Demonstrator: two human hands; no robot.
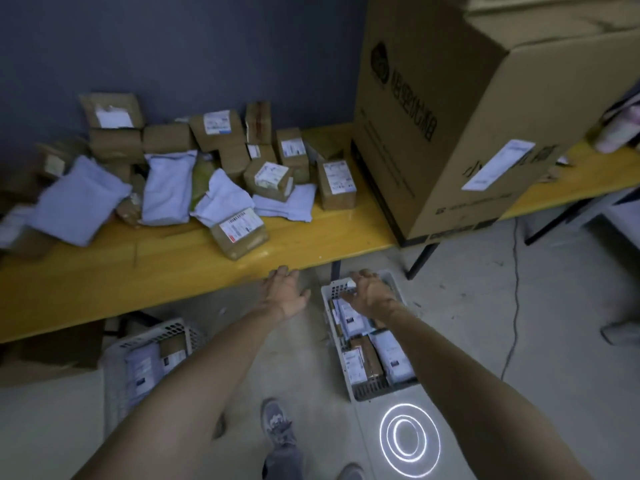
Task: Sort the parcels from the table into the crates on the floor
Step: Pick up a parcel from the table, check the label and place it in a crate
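Left grip: my left hand (pixel 285 292) hangs with fingers spread wide and holds nothing, just below the front edge of the yellow wooden table (pixel 104 271).
Right grip: my right hand (pixel 370 292) reaches into the far end of the white perforated plastic crate on the right (pixel 327 296); I cannot tell whether it is pinching the small white-labelled item at its fingertips.
Next parcel: I judge the brown cardboard box with the red-striped label (pixel 239 233) the likeliest pick; it lies up and to the left of the left hand, nearest the front edge, long axis slanting along that edge. The left hand is nearer.
Crates: two, the second white plastic crate (pixel 152 337) half under the table at left.
Parcels on the table: roughly five pale grey poly mailers (pixel 79 202) and a dozen or so brown boxes, the pile too blurred for an exact count.
Large carton: one tall cardboard carton (pixel 450 116) at the table's right end.
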